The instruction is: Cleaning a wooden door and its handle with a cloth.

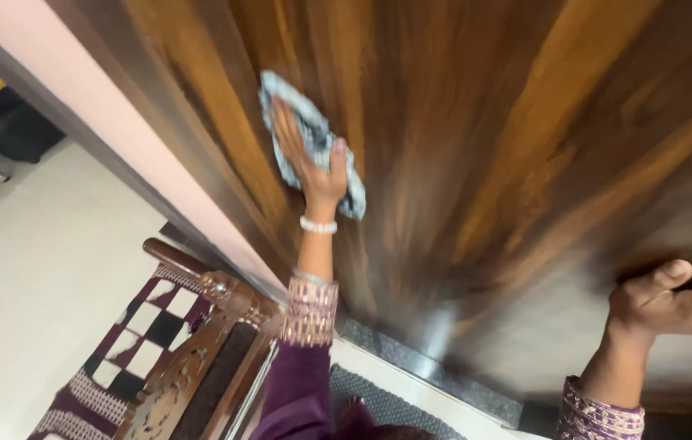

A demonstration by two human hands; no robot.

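Note:
A tall dark brown wooden door [476, 147] with streaky grain fills most of the view. My left hand [313, 159] presses a blue and white patterned cloth [307, 130] flat against the door's left part, fingers spread over it. My right hand [663, 301] rests against the door at the lower right, thumb up, fingers partly hidden past the frame's edge. Both arms wear purple sleeves with embroidered cuffs, and a white bead bracelet circles the left wrist.
A pink wall edge [118, 138] borders the door on the left. Below it stands a carved wooden chair [199, 358] with a checkered purple and white cushion [134, 342]. A grey mat [386, 403] lies at the door's foot on the pale tiled floor [28, 269].

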